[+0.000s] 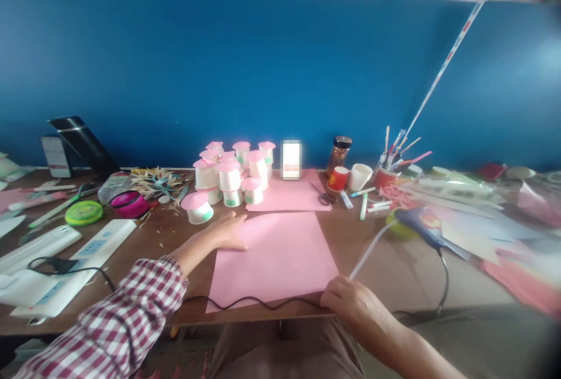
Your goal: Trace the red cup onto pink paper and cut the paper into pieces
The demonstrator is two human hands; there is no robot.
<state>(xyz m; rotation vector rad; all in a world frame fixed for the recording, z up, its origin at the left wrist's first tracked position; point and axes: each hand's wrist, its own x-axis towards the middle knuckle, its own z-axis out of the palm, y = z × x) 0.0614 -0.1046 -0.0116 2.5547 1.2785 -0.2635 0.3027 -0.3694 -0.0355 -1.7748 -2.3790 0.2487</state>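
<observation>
A large sheet of pink paper (272, 262) lies flat on the brown table in front of me. My left hand (230, 232) rests over its upper left corner, fingers stretched out and thumb apart. At the lower right corner, my right hand (350, 300) has its fingers curled in at the paper's edge, pinching it. A pale glue stick (372, 246) runs from behind that hand to a blue glue gun (423, 226). Beyond my left hand stand several white paper cups (229, 177) topped with pink paper, some stacked in pairs.
Scissors (326, 197) lie on a second pink sheet (284, 195) behind. Markers (363, 207), a red cup (338, 179) and a brush holder (387, 177) sit to the right. On the left are a power strip (94, 250) and a magenta container (129, 204). A black cable (249, 299) crosses the near paper edge.
</observation>
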